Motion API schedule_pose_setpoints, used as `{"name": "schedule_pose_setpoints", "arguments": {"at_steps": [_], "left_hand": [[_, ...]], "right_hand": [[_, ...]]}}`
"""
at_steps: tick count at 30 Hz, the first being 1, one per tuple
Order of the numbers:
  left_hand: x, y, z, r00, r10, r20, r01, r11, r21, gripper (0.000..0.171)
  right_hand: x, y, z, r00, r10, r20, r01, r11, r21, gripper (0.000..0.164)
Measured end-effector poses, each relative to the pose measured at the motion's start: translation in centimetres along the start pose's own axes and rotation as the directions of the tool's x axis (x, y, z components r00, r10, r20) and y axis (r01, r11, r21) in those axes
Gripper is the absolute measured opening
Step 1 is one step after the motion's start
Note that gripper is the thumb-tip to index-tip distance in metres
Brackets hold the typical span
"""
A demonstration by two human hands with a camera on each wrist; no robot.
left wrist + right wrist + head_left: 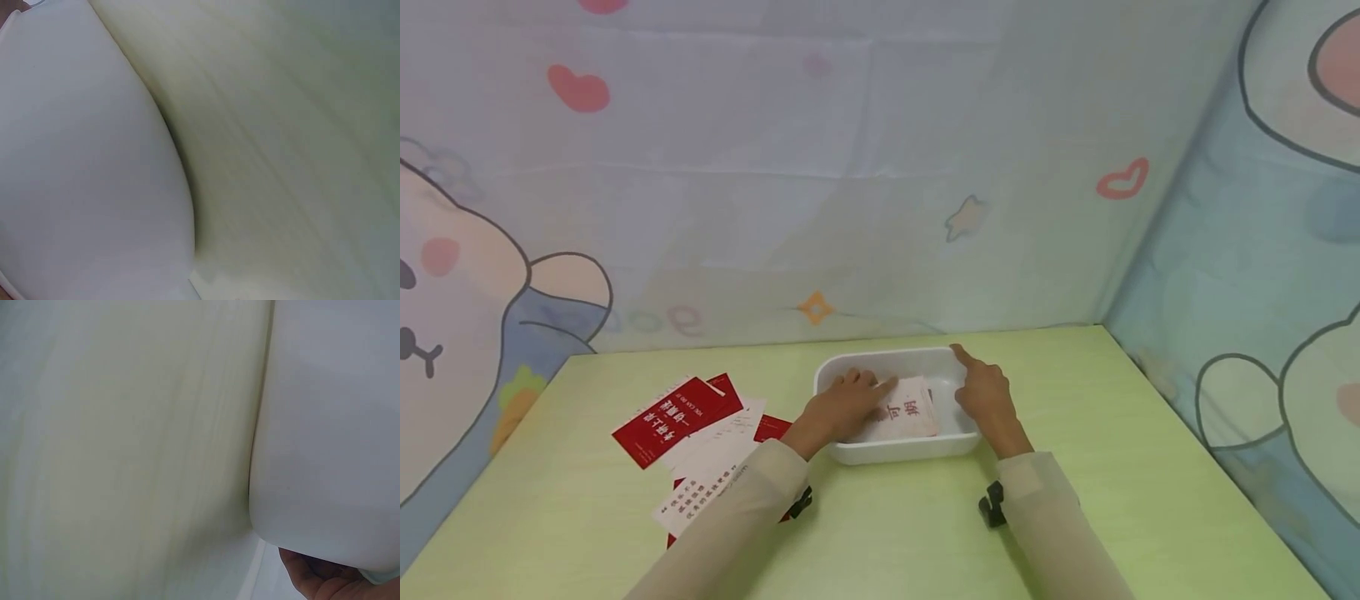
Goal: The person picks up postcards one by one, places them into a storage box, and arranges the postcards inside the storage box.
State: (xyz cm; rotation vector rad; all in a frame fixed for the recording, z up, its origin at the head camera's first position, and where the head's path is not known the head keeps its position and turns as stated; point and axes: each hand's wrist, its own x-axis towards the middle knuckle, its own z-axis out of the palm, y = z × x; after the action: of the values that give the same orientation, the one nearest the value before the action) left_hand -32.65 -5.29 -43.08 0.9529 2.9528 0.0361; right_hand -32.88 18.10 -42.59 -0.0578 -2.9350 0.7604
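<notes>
Head view: looks down on a white tub (902,451) on a pale green table (1150,467), with a small stack of pale cards (910,410) inside, printed in red. Shows the left hand (842,406) in the tub, fingers loosely extended and touching the cards; the right hand (987,393) gripping the tub's right end, index finger stretched along the rim. Left of the tub, shows overlapping red and white papers (681,412).

Left wrist view: shows mainly the tub's outer wall; cannot tell finger state here.

Right wrist view: shows the tub's outside, fingers bent against its edge.
</notes>
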Motion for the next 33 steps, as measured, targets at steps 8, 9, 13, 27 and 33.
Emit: {"name": "schedule_pose_setpoints", "arguments": {"at_steps": [8,9,13,27,33], "left_hand": [[0.12,0.00,0.45,1.000,-0.001,-0.007,0.001,0.999,-0.036,0.054],[0.18,-0.04,0.48,1.000,-0.004,-0.009,0.003,0.999,-0.033,0.054],[0.41,-0.18,0.60,1.000,-0.011,-0.009,0.011,1.000,-0.024,0.054],[0.52,-0.27,0.78,0.999,-0.050,-0.004,0.050,0.999,-0.001,0.048],[0.25,0.05,0.51,0.997,-0.075,0.000,0.075,0.997,-0.013,0.046]], "right_hand": [[-0.30,0.03,0.14,1.000,0.005,-0.013,-0.005,1.000,0.004,0.074],[-0.28,0.02,0.13,1.000,0.006,-0.015,-0.006,1.000,0.002,0.074],[-0.19,0.06,0.12,1.000,0.011,-0.012,-0.011,1.000,0.003,0.074],[0.13,0.13,0.02,1.000,-0.019,-0.016,0.019,1.000,-0.004,0.074],[0.13,0.13,-0.06,1.000,-0.013,-0.002,0.013,1.000,-0.015,0.074]]}}
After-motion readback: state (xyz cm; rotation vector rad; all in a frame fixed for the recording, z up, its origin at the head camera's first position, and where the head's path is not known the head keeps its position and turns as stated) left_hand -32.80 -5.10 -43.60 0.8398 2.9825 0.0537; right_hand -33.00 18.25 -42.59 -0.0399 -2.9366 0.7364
